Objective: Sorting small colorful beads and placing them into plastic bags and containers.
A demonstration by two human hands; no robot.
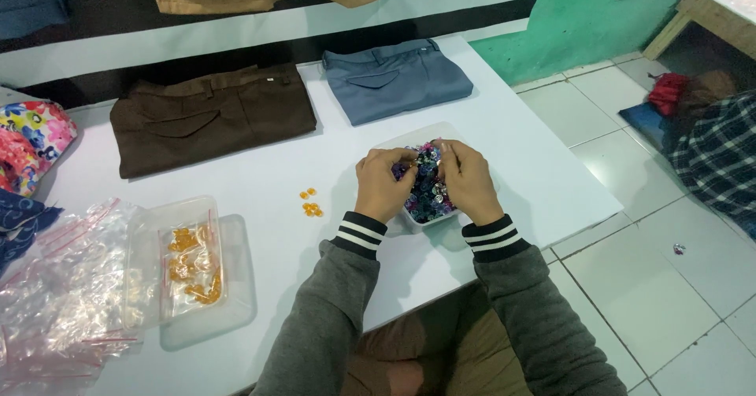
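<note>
Where the two hands meet, just right of the frame's centre, a heap of small dark, purple and silvery buttons (428, 191) fills one clear plastic tub (417, 221) standing on the white table (260, 168). The left hand (382, 183) and the right hand (470, 179) are both curled over the heap, fingertips drawn together and pinching into the top of the pile; the single pieces between the fingers are too small to tell. Both wrists end in grey sleeves with black-and-white striped cuffs.

To the left of the tub, near the middle of the frame, lies one small cluster of loose orange buttons (310, 203), about five in number, apart from the hands. At lower left stands one clear tray (177, 266) holding more orange buttons in small zip bags, the count unclear. Beside it, at the far lower left, lies a pile of empty clear zip bags (55, 301) with red seal strips.

Along the upper part of the table lie two folded trousers: one brown pair (209, 116) at upper left and one blue-grey pair (398, 77) at upper centre.
</note>
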